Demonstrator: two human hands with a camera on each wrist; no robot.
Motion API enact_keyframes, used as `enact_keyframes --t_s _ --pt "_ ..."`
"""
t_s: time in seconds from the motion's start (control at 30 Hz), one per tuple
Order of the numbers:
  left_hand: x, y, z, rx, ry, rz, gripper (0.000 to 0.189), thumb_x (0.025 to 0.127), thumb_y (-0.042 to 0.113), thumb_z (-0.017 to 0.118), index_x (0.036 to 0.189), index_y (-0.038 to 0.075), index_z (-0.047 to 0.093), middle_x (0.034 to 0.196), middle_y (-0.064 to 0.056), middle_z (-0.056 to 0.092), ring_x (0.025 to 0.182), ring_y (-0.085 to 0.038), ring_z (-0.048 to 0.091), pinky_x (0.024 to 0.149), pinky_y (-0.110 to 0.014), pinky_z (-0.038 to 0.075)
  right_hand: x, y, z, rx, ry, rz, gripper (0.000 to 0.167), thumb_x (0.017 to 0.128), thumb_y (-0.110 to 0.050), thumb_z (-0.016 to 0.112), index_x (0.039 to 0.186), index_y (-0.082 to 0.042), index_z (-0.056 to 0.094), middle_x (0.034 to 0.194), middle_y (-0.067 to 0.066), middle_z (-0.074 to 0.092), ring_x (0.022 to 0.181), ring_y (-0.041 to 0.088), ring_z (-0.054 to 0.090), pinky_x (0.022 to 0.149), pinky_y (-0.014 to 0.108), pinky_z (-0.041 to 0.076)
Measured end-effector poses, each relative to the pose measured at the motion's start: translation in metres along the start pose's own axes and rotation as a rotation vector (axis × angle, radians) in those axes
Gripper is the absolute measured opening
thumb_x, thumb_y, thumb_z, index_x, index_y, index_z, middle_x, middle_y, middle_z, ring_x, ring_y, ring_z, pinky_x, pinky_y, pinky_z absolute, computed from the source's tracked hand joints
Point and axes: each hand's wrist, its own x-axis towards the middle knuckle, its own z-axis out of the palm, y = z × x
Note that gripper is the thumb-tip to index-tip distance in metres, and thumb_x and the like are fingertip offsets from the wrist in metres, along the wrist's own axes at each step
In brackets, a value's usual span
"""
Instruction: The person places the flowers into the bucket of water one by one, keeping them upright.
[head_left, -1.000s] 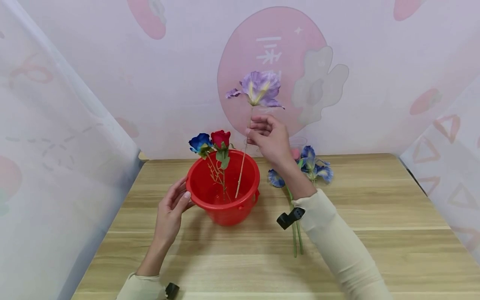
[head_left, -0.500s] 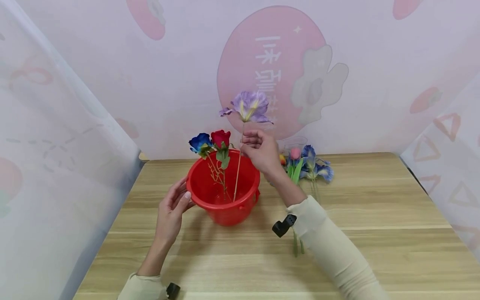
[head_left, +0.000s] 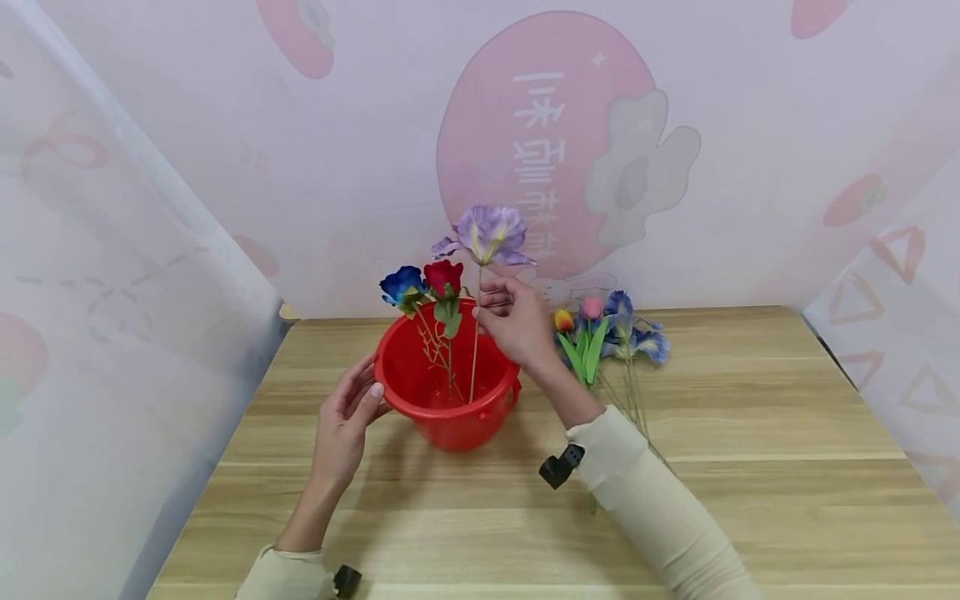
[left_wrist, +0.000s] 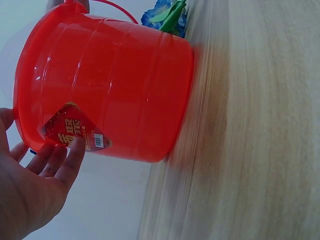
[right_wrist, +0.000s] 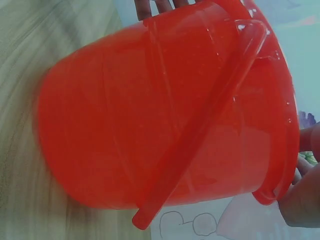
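Observation:
A red bucket (head_left: 450, 432) stands upright on the table. At its left rim my left hand (head_left: 341, 433) holds it, with the thumb at the rim and the fingers against the outer wall. My right hand (head_left: 521, 325) pinches the thin stem of a purple artificial iris (head_left: 491, 237) over the bucket's right side. The iris stands nearly upright, its stem reaching down inside the bucket. A blue rose (head_left: 402, 285) and a red rose (head_left: 442, 277) lean in the bucket to its left. In the right wrist view the bucket's wall hides most of the flowers.
Right of the bucket lie an orange-yellow tulip (head_left: 563, 320), a pink tulip (head_left: 592, 308) and blue irises (head_left: 649, 344), partly behind the right forearm. The bucket's handle (right_wrist: 200, 125) hangs down its side. A printed curtain (head_left: 360, 167) rises behind the wooden table (head_left: 750, 400).
My right hand has lowered the purple iris and moved it left, bringing its bloom closer to the roses. The left hand and the bucket stay in place. The tulips have come into view.

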Motion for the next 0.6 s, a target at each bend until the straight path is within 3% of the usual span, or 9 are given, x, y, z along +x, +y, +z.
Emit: enact_keyframes --t_s 0.1,0.37,0.6 --pt "0.0000 0.0000 -0.0001 0.001 -0.001 0.000 0.051 0.112 0.021 0.058 0.161 0.016 0.049 0.158 -0.018 0.056 0.128 -0.010 0.070 0.094 -0.021 0.063 0.0008 -0.0005 0.0016 -0.024 -0.006 0.005 0.034 0.095 0.004 0.074 0.128 0.003 0.068 0.111 0.018 0.073 0.093 0.030 0.077 0.084 0.052 0.068" --pt "-0.0004 -0.0005 0.0002 -0.005 0.002 0.003 0.050 0.112 0.021 0.058 0.161 0.016 0.049 0.158 -0.017 0.057 0.129 -0.013 0.070 0.094 -0.022 0.063 0.0041 -0.0022 0.0024 -0.112 -0.016 0.024 0.032 0.095 0.001 0.075 0.127 0.002 0.069 0.111 0.017 0.075 0.096 0.029 0.076 0.075 0.034 0.069" --pt "-0.0002 -0.0003 0.0001 -0.006 -0.003 0.001 0.051 0.112 0.021 0.058 0.161 0.016 0.049 0.159 -0.017 0.056 0.130 -0.013 0.070 0.094 -0.022 0.063 0.0011 -0.0083 -0.0018 -0.244 -0.095 0.080 0.040 0.098 -0.011 0.077 0.135 -0.003 0.068 0.117 0.013 0.077 0.095 0.026 0.079 0.080 0.034 0.068"
